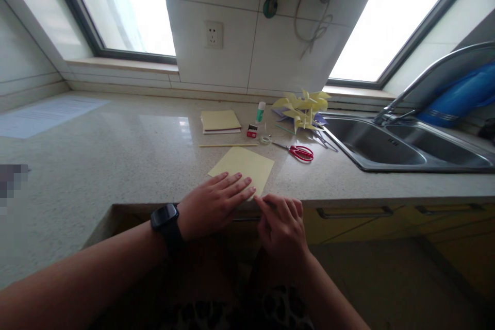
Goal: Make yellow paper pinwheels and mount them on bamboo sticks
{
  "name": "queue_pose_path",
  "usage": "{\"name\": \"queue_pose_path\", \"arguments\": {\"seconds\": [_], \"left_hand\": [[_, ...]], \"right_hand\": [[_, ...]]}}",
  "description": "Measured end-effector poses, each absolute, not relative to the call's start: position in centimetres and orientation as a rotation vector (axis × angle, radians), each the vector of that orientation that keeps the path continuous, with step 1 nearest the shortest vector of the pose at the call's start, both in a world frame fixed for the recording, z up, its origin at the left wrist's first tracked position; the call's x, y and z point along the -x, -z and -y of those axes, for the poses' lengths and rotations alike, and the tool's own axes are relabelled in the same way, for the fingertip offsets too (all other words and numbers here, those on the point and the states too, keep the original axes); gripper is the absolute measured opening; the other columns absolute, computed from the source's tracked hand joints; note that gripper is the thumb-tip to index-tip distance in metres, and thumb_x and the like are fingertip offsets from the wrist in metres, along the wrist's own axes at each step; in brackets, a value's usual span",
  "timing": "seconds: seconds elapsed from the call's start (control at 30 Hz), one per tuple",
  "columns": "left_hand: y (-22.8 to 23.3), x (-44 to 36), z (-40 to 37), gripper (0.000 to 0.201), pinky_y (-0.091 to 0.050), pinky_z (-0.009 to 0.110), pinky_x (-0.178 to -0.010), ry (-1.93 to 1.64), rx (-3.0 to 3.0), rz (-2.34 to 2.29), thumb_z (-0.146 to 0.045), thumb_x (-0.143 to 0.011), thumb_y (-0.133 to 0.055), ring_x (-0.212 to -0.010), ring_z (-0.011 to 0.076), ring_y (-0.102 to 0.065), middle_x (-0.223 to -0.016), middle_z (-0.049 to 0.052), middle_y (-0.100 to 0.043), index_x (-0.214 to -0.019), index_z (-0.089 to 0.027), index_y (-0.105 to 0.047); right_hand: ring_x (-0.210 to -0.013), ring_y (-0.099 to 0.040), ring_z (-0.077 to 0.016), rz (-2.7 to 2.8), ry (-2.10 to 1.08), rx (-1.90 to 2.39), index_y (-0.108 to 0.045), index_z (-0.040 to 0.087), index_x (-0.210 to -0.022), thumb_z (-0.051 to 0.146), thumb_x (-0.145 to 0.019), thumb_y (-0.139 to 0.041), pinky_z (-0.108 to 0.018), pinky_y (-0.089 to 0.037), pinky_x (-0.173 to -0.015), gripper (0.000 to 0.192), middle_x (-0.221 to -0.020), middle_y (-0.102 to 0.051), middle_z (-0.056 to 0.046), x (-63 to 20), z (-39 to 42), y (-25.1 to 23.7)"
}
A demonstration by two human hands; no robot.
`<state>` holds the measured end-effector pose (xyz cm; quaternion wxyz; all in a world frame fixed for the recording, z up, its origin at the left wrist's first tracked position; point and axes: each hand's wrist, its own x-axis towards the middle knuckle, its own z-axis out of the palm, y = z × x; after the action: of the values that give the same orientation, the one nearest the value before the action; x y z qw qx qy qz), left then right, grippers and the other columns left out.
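A pale yellow square sheet of paper [247, 162] lies on the counter near its front edge, turned with a corner toward me. My left hand [216, 198] rests flat on it, fingers stretched out and slightly apart, with a black watch on the wrist. At the sheet's near corner is my right hand [282, 221], its fingers curled and the index fingertip against the paper, seemingly pinching that corner. The thumb is partly hidden. Beyond the sheet lie a yellow stick [228, 145], red-handled scissors [301, 152] and a roll of tape [265, 140].
Farther back sit a stack of coloured paper [221, 120], a glue stick [260, 112], a small red box [252, 131] and yellow and purple paper pinwheels [303, 108]. A steel sink [371, 167] is at right. Printed sheets [50, 113] lie at far left.
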<state>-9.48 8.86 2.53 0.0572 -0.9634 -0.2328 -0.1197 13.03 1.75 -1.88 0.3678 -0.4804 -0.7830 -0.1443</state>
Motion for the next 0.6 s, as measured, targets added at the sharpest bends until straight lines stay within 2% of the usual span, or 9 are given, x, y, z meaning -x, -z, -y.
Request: {"name": "queue_pose_path", "arguments": {"seconds": [0.43, 0.6], "left_hand": [[-2.35, 9.44, -8.87, 0.062, -0.030, 0.049, -0.120, 0.385, 2.903, 0.685, -0.020, -0.093, -0.055, -0.147, 0.0303, -0.037, -0.160, 0.011, -0.041, -0.153, -0.018, -0.037], [-2.43, 9.49, -8.88, 0.058, -0.030, 0.049, -0.120, 0.385, 2.899, 0.690, -0.023, -0.097, -0.053, -0.147, 0.0298, -0.038, -0.160, 0.010, -0.042, -0.153, -0.020, -0.038]], "right_hand": [[-0.096, -0.060, -0.0243, 2.024, 0.379, 1.226, -0.064, 0.022, -0.129, 0.011, -0.087, -0.059, -0.045, -0.043, -0.089, 0.044, -0.108, -0.067, -0.008, -13.02, -1.92, 1.60], [-0.106, -0.060, -0.0259, 2.024, 0.356, 1.167, -0.063, 0.020, -0.127, 0.007, -0.085, -0.058, -0.046, -0.044, -0.095, 0.045, -0.115, -0.067, -0.010, -13.46, -1.46, 1.90]]}}
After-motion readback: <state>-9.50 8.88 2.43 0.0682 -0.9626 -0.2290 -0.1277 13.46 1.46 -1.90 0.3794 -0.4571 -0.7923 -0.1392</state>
